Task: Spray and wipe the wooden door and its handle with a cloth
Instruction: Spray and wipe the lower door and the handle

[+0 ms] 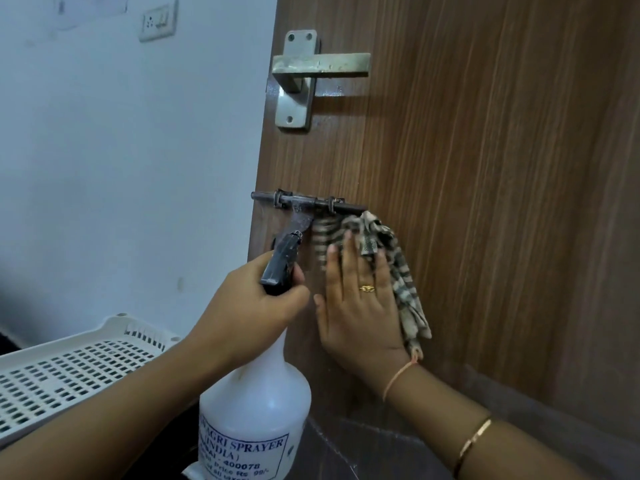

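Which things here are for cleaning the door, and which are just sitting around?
For the job: wooden door, lever handle, striped cloth pressed by the right hand, spray bottle gripped by the left hand.
Just lying about: white slotted basket, wall socket.

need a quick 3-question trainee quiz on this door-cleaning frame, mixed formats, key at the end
1. True or false: the right hand presses the striped cloth flat against the wooden door, just below the sliding bolt.
2. What does the left hand grip? A) a sponge B) the spray bottle C) a brush
3. Fill in: the fitting above the sliding bolt, touched by neither hand, is the ______.
Key: 1 true; 2 B; 3 lever handle.
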Available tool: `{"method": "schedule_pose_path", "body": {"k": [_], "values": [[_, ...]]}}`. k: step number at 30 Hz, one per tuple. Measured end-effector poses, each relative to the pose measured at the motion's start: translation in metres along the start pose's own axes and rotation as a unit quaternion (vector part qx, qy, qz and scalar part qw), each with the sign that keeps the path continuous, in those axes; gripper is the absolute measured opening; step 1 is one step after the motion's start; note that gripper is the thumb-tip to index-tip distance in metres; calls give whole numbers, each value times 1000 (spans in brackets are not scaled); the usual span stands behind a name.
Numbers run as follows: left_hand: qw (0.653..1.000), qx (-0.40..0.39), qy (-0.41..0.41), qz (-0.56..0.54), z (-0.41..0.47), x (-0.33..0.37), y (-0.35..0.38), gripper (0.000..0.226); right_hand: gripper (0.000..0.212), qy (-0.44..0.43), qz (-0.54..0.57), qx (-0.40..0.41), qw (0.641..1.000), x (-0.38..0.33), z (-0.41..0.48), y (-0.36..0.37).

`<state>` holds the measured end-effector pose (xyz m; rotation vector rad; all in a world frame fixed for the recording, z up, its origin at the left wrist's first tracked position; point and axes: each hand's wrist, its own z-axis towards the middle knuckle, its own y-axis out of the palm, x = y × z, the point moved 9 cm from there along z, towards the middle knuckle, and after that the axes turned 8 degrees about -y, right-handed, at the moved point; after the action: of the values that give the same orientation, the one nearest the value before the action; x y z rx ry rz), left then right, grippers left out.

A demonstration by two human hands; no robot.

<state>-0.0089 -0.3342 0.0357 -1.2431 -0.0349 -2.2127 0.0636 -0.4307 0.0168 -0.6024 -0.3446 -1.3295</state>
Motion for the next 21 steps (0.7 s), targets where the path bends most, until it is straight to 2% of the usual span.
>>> {"method": "schedule_pose_path", "body": {"k": [4,10,13,16,18,21], "values": [[1000,14,0,10,-1,-3,-7,40,60,-103,-22,-1,994,-18,19,3],[1000,25,9,12,-4,-1,-12,40,56,-125,12,48,991,-15,47,-5],[1000,26,12,5,-5,1,-9,42,49,-174,35,39,983,-20,52,-5],[999,31,12,-1,-2,3,-5,50,51,-220,42,32,974,-15,57,-10],[999,38,5,-6,0,2,-4,56,51,-224,34,43,973,-13,54,-11],[999,44,-5,-5,-1,-3,-3,57,53,-186,13,55,981,-19,39,-7]]}}
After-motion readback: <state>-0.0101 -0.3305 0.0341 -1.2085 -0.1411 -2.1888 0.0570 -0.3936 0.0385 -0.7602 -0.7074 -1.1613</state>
